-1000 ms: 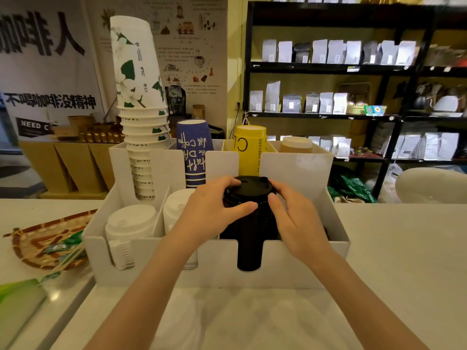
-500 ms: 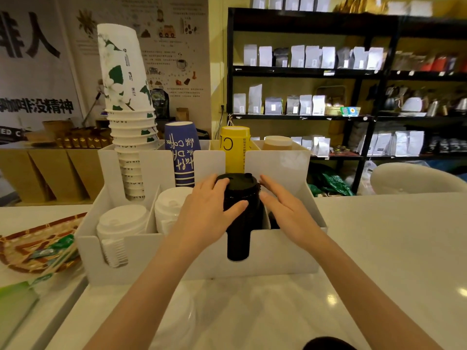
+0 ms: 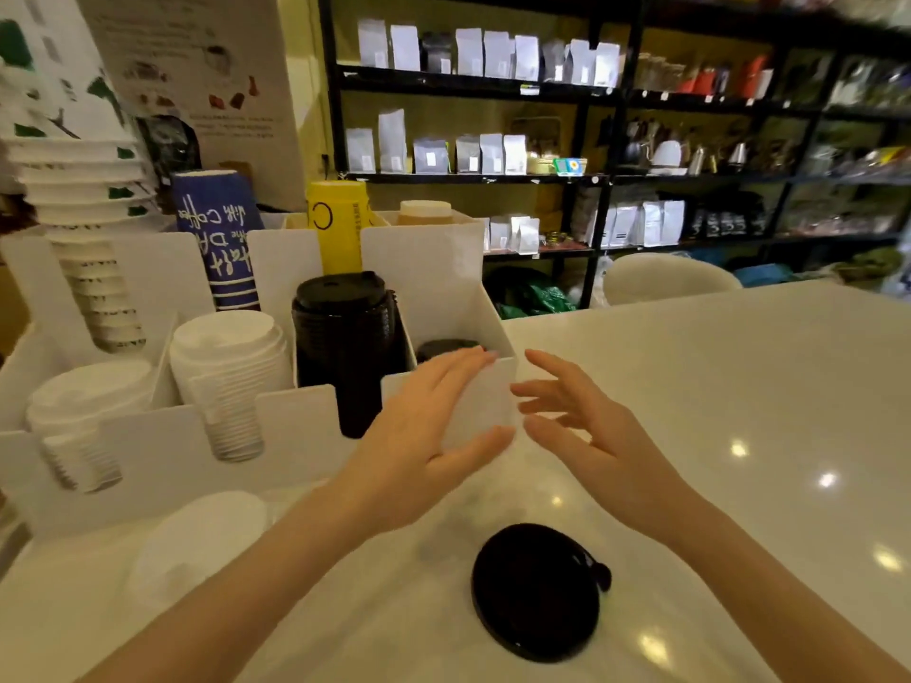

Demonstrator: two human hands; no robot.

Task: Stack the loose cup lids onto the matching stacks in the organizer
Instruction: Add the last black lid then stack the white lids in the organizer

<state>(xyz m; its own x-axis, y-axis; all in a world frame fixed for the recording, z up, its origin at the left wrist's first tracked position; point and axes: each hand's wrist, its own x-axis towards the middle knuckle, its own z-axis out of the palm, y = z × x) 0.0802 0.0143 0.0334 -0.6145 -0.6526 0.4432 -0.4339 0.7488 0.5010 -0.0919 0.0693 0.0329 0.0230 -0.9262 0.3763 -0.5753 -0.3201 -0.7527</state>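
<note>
Hands: left hand (image 3: 424, 436) and right hand (image 3: 591, 436) empty, fingers spread | black lid (image 3: 537, 591) loose near surface's front edge | advice: pinch rim, seat squarely on black stack (image 3: 345, 332) in organizer (image 3: 162, 451).

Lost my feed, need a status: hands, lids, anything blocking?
Left hand open, empty, at organizer corner. Right hand open, empty. Black lid loose on counter; white lid too. Nothing blocking.
</note>
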